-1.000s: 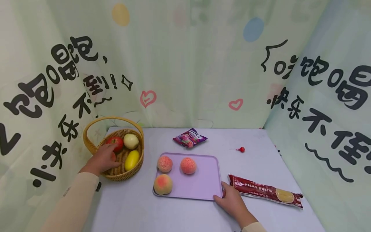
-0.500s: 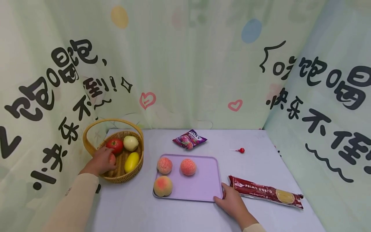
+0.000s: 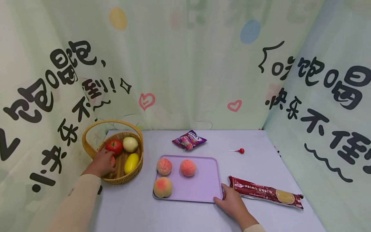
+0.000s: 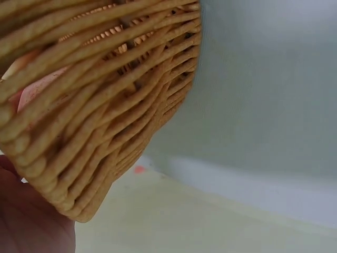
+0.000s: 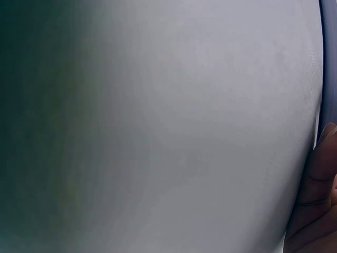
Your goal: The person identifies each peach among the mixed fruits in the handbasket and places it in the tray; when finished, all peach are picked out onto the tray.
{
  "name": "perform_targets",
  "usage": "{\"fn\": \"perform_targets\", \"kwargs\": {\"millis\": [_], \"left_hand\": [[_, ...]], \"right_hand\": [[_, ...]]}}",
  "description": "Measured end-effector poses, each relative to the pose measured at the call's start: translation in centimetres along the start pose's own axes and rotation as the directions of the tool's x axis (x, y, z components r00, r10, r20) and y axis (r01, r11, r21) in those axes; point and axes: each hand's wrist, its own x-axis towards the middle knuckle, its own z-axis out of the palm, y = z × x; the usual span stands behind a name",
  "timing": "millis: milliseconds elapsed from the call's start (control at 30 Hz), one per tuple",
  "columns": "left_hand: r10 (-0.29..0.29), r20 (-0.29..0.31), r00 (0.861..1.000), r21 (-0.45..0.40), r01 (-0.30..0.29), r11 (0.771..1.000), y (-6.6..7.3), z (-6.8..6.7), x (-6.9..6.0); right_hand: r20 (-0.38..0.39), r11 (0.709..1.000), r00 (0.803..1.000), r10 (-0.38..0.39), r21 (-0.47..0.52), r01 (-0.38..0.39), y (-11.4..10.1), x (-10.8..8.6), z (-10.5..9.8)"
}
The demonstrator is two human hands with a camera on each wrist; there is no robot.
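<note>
On the left, my left hand (image 3: 102, 163) reaches over the near-left rim of a wicker basket (image 3: 123, 179) and grips a reddish peach (image 3: 112, 161) inside, largely covered by the fingers. Through the weave in the left wrist view, a pink fruit (image 4: 45, 89) shows in part. Beside that hand in the basket are a red tomato (image 3: 114, 147), a pale round onion-like piece (image 3: 130, 144) and a yellow mango-like fruit (image 3: 131, 163). My right hand (image 3: 233, 201) holds the front right corner of a purple tray (image 3: 200, 183). Three peaches (image 3: 163, 187) sit at the tray's left and middle.
Behind the tray lies a purple snack bag (image 3: 189, 140). A red lollipop (image 3: 241, 150) is at the back right, and a red spaghetti pack (image 3: 266, 192) lies right of the tray. Printed curtains (image 3: 185, 64) enclose the table's back and sides.
The fingers of my left hand have drawn in around the peach in the basket, and the hand has shifted slightly left, uncovering the tomato. My right hand stays on the tray corner.
</note>
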Motion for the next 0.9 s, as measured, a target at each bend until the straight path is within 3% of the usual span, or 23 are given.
{"fn": "perform_targets", "kwargs": {"millis": [333, 900], "left_hand": [[-0.013, 0.005, 1.000, 0.002, 0.013, 1.000, 0.00, -0.07, -0.07], [0.037, -0.037, 0.999, 0.002, -0.037, 0.999, 0.05, 0.40, -0.36]], "right_hand": [[-0.002, 1.000, 1.000, 0.011, -0.006, -0.011, -0.11, -0.09, -0.05], [0.002, 1.000, 1.000, 0.012, -0.017, -0.012, -0.27, -0.04, -0.11]]}}
